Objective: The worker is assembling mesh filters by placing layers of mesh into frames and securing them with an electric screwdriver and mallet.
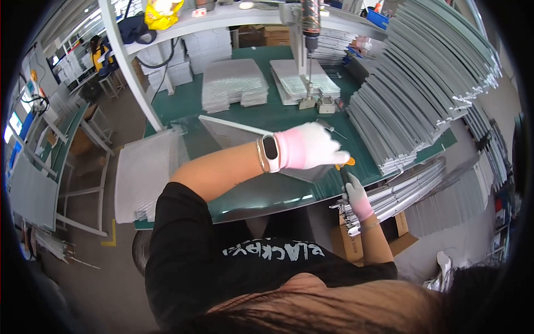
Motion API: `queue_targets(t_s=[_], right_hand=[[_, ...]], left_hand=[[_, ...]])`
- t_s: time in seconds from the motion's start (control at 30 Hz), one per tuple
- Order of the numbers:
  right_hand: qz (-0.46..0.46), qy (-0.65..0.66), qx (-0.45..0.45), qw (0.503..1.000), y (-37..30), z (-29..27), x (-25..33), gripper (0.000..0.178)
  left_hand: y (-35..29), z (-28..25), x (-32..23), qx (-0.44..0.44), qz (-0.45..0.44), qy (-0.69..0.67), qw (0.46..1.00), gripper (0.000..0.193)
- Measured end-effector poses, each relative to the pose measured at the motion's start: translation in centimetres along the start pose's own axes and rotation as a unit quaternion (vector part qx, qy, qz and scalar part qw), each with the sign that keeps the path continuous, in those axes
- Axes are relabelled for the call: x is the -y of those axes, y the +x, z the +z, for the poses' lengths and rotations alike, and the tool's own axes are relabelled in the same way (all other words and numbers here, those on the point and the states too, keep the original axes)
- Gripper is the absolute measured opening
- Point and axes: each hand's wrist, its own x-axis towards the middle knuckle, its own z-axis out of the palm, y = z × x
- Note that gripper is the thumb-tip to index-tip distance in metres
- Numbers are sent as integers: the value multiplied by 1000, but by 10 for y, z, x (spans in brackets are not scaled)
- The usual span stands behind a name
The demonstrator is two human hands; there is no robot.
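My left hand (311, 146), in a white and pink glove, reaches across the green table with its fingers curled. Its fingertips are at the orange end of a dark-handled tool (344, 175); what lies inside the fingers is hidden. Around the tool's dark handle, my gloved right hand (357, 199) is closed at the table's front edge. Under my left forearm lies a flat grey panel (228, 136) with a pale strip (236, 124) along its far edge. A thin screwdriver-like tool (334, 129) rests just beyond my left hand.
A tall leaning stack of grey frames (417, 83) fills the right side. Stacked mesh sheets (233, 83) stand at the back, and more sheets (147, 172) lie at left. A power screwdriver (311, 25) hangs above a small metal block (326, 104). Metal strips (395, 195) and a cardboard box (347, 242) are below right.
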Motion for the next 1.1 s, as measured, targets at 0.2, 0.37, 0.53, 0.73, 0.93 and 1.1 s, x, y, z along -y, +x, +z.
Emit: queue_targets(t_s=[0.2, 0.37, 0.53, 0.73, 0.93, 1.1], right_hand=[[-236, -103, 32, 966, -68, -59, 69, 65], [-372, -169, -77, 909, -102, -65, 151, 59], [-516, -468, -82, 713, -101, -71, 149, 62], [-485, -453, -22, 748, -112, -57, 163, 57], [-306, -541, 26, 783, -113, -50, 145, 62], [-474, -350, -87, 803, -116, -55, 153, 48]], left_hand=[[-15, 14, 5, -48, -79, 63, 994, 31], [-14, 45, 9, -145, -172, 65, 972, 24], [-11, 48, 10, -163, -182, 62, 968, 22], [-13, 51, 14, -169, -189, 66, 965, 26], [-8, 55, 20, -192, -183, 53, 963, 25], [-11, 60, 24, -196, -176, 75, 962, 27]])
